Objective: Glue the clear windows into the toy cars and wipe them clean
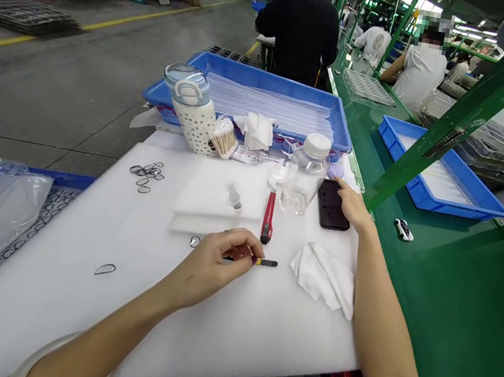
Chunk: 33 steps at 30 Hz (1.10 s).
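My left hand [219, 261] is closed, its thumb and fingers pinching a slim black-and-yellow tool [268, 263] just above the white foam sheet. What kind of tool it is I cannot make out. My right hand [352, 205] reaches to the right edge of a black phone [332, 209], index finger stretched toward a small purple round thing [335, 171]; its other fingers are partly hidden. A red utility knife [269, 217] lies between the hands. Near my left hand are a small ring [194, 241] and a stacked white foam pad [203, 189] with a small clear item on it.
A clear bottle [305, 175], a dotted tumbler [189, 116], cotton swabs [224, 138] and a blue tray [267, 103] stand at the back. Black rings [146, 173] lie left, a white cloth [324, 276] right. Another blue tray [451, 191] sits on the green bench. Other people sit ahead.
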Tool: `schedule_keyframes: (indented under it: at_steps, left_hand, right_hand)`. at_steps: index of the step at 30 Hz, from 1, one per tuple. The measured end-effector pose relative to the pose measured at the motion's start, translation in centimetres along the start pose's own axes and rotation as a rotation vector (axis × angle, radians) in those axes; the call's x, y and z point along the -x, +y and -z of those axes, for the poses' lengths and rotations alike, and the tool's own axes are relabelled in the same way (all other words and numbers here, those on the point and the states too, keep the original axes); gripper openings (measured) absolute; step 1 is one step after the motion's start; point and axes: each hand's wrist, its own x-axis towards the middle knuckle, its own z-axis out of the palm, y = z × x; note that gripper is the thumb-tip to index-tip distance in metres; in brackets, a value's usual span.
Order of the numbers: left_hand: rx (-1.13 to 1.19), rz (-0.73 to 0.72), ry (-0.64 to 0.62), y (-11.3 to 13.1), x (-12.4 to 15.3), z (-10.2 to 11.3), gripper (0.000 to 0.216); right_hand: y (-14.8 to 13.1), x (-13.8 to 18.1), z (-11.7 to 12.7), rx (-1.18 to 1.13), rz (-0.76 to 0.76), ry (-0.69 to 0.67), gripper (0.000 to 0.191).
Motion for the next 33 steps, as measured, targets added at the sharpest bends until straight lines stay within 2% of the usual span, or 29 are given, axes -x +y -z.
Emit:
schedule_keyframes:
  at_steps: [3, 6, 16, 26, 33]
  left_hand:
    - [-0.005, 0.029, 0.006, 0.3, 0.0, 0.2, 0.017]
    - [-0.005, 0.053, 0.005, 0.7, 0.0, 0.2, 0.019]
    - [0.062, 0.070, 0.025, 0.6, 0.0, 0.3, 0.029]
    - [0.101, 0.041, 0.018, 0.9, 0.2, 0.5, 0.019]
    - [0.125, 0.024, 0.029, 1.0, 0.1, 0.5, 0.016]
  right_hand:
    - [-0.6, 1.3, 1.1, -0.104, -0.115, 0.002, 0.062]
    - [-1.0, 2.1, 1.6, -0.114, -0.186, 0.001, 0.065]
    - [-0.7, 1.4, 1.0, -0.003, -0.104, 0.032, 0.056]
    - [-0.5, 1.5, 1.3, 0.006, -0.150, 0.028, 0.056]
    - [-0.5, 2.6, 3.0, -0.260, -0.181, -0.125, 0.075]
